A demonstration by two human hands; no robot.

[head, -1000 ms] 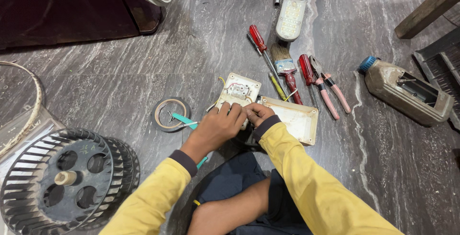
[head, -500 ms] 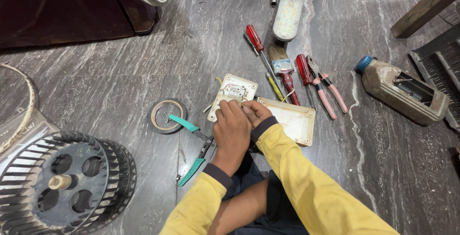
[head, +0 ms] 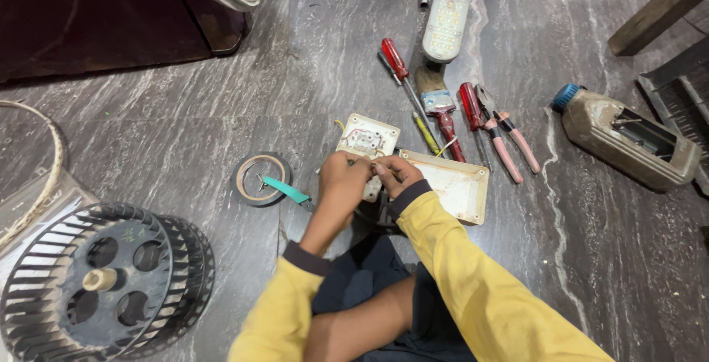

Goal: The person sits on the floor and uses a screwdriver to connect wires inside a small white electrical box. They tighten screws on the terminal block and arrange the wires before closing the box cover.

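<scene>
The small cream-white plastic switch plate (head: 367,140) lay on the grey marbled stone floor (head: 221,111), and everything else is placed from it. The left hand (head: 341,182) sat at its near edge, fingers curled shut around something at the plate's lower side; what exactly they gripped could not be made out. The right hand (head: 395,175) was just beside it, fingers pinched closed on a small part or wire by the plate, hidden by the knuckles. Touching the plate's right corner was a shallow cream rectangular plastic back box (head: 454,185). To the plate's left lay a roll of dark insulating tape (head: 260,179) with a teal-handled tool (head: 286,190) across it. Beyond the plate, to its right, were a red-handled screwdriver (head: 395,63), a small paintbrush (head: 436,103) and pink-handled pliers (head: 509,140).

The plate looked light, stiff and rather brittle, with thin wires that would likely bend or snap; holding it by the rim, clear of the terminals, seemed safest.
</scene>
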